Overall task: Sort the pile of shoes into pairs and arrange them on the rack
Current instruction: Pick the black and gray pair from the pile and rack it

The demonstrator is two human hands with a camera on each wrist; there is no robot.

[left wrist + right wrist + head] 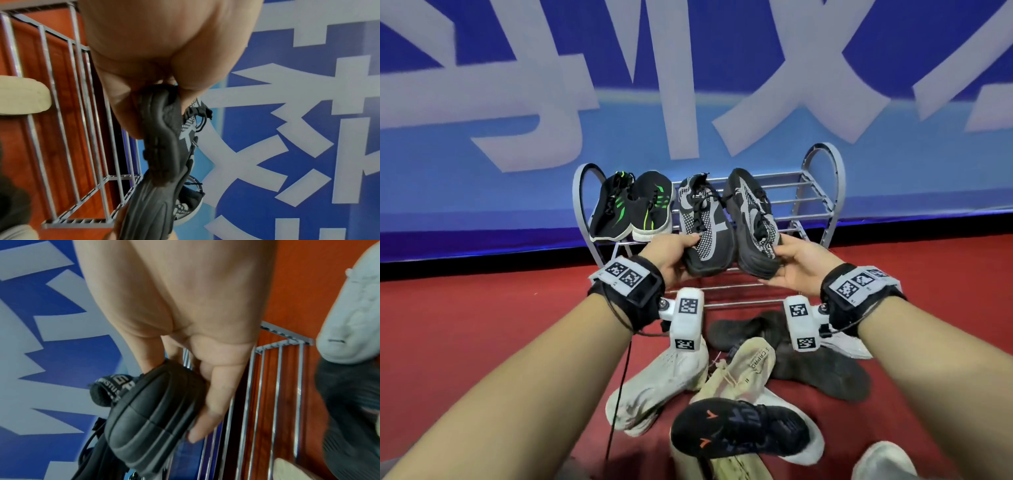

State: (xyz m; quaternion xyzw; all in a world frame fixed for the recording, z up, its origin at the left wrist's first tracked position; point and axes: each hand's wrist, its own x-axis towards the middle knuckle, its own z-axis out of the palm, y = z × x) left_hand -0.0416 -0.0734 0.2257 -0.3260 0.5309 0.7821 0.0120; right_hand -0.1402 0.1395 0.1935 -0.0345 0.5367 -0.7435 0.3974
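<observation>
1. The rack (822, 192) fills the frame's centre; the green-striped pair (633, 209) sits at the upper-left end of its top shelf, and bare bars lie to the right.
2. We hold two matching grey shoes, toes pointing up-frame, over the middle of the top shelf.
3. Our left hand (671, 257) pinches the left grey shoe (705, 222) by its heel.
4. Our right hand (798, 263) grips the right grey shoe (751, 219) likewise.
5. The pile (722, 394) lies lower centre.
</observation>
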